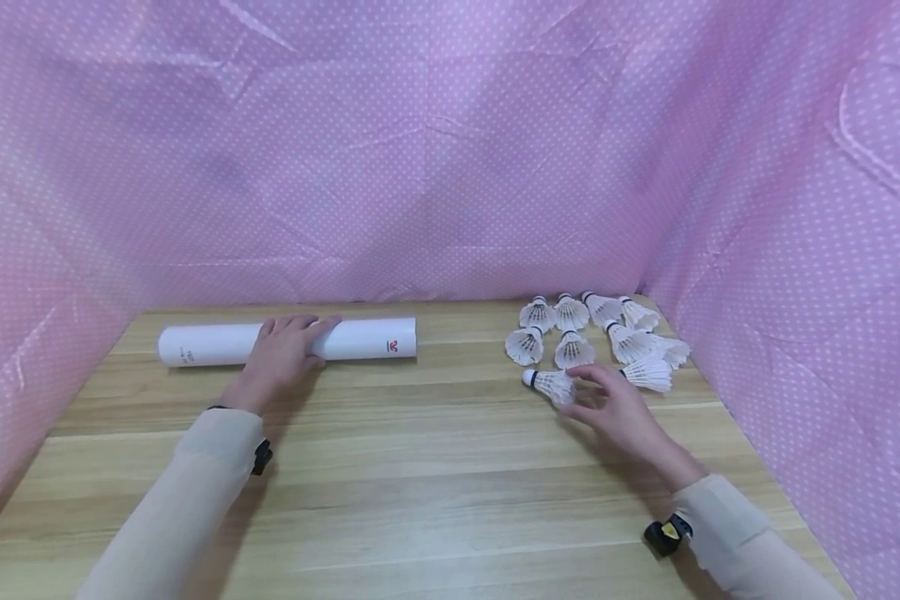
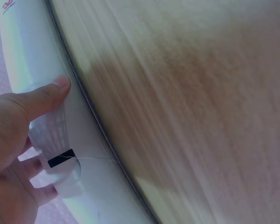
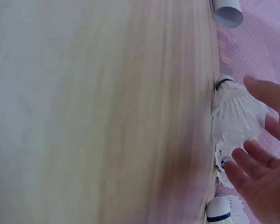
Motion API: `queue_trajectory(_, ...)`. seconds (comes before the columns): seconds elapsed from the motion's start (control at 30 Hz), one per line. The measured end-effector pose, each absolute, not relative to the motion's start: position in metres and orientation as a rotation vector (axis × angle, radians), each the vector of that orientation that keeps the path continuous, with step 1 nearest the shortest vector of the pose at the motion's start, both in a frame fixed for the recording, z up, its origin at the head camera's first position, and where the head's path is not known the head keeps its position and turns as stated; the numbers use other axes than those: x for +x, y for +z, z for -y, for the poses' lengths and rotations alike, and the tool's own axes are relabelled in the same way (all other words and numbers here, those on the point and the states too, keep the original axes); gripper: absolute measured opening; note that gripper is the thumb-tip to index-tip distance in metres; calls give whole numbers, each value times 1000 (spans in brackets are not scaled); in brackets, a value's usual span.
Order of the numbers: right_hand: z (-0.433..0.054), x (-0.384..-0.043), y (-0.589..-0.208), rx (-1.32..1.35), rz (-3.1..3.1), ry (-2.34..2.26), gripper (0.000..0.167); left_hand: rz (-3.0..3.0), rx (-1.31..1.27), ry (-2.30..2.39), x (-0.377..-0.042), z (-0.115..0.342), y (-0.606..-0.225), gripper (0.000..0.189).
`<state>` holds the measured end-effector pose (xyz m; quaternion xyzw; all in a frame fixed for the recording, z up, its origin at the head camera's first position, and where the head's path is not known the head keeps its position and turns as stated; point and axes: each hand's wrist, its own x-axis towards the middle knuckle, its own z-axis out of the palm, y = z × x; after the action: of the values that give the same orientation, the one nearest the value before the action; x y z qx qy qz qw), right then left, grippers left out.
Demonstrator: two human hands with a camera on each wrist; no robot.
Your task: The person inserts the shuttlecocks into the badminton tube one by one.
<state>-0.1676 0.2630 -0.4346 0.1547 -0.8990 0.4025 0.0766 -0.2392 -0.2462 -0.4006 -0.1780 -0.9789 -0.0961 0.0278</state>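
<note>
A long white shuttlecock tube [image 1: 363, 340] lies on its side at the left of the table. My left hand [image 1: 283, 354] grips it round the middle, thumb on the near side and fingers over the far side. In the left wrist view a shuttlecock picture shows on its wall. On the right, a white feather shuttlecock [image 1: 551, 385] lies with its cork pointing left. My right hand [image 1: 618, 412] is at its feather skirt, thumb and fingers spread around it; the right wrist view shows a gap between thumb [image 3: 266, 91] and feathers.
Several more shuttlecocks [image 1: 571, 350] stand and lie in a group behind the right hand, with another shuttlecock [image 1: 649, 373] just beyond its knuckles. Pink dotted cloth [image 1: 420, 167] walls the wooden table [image 1: 420, 467] at the back and sides.
</note>
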Motion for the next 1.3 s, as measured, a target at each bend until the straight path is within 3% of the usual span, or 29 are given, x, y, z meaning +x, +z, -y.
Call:
queue_trajectory(0.5,-257,-169,-437,338,2678,1225,46,2885,-656,-221,-226,248,-398,77)
queue_trajectory(0.93,-256,-171,-441,407,2738,1141,67,2770,-715,-232,-206,245,-390,74)
queue_trajectory(1.3,-254,-173,-440,331,2753,1238,65,2751,-717,-239,-200,245,-387,73)
